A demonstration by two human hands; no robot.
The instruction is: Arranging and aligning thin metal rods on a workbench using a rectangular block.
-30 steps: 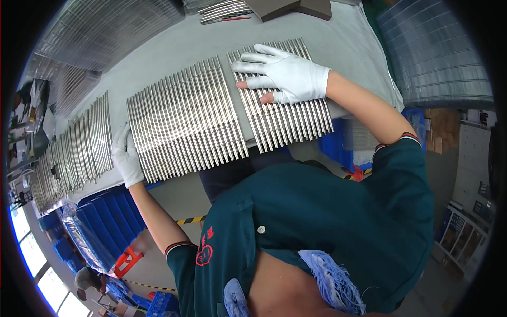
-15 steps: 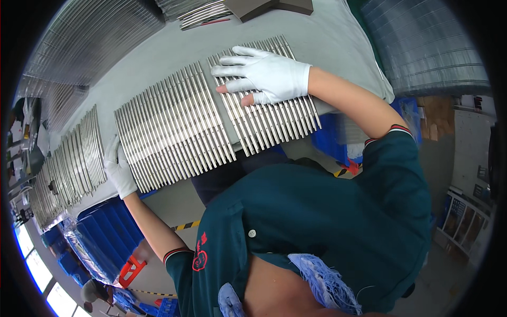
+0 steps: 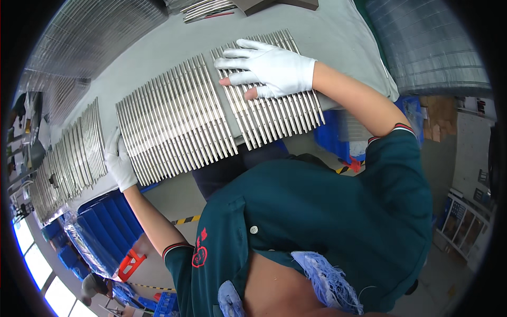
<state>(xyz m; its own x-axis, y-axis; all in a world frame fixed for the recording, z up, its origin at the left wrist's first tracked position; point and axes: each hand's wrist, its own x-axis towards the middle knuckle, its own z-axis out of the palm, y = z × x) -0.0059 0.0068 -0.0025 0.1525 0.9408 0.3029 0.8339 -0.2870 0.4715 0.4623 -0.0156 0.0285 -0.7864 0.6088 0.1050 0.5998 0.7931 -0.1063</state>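
Observation:
Slim silver metal rods with small holes lie side by side on a cloth-covered table in three groups. My right hand (image 3: 274, 68), in a white glove with thumb and one fingertip bare, rests flat with fingers spread on the right group of rods (image 3: 280, 119). Along the left edge of the middle group of rods (image 3: 174, 116) lies my left hand (image 3: 120, 164), also gloved in white, its fingers stretched out. Left of that hand is the third group of rods (image 3: 79, 156). My right palm hides part of the rods under it.
Stacked clear plastic trays (image 3: 100, 37) stand at the far left, more clear trays (image 3: 428, 47) at the far right. Loose rods (image 3: 208, 10) and a dark brown block (image 3: 253, 5) lie at the table's back. Blue bins (image 3: 108, 224) sit below the table's front edge.
The whole view has shifted slightly, with the table and rods a little higher in it. Both hands keep about the same places against the rods.

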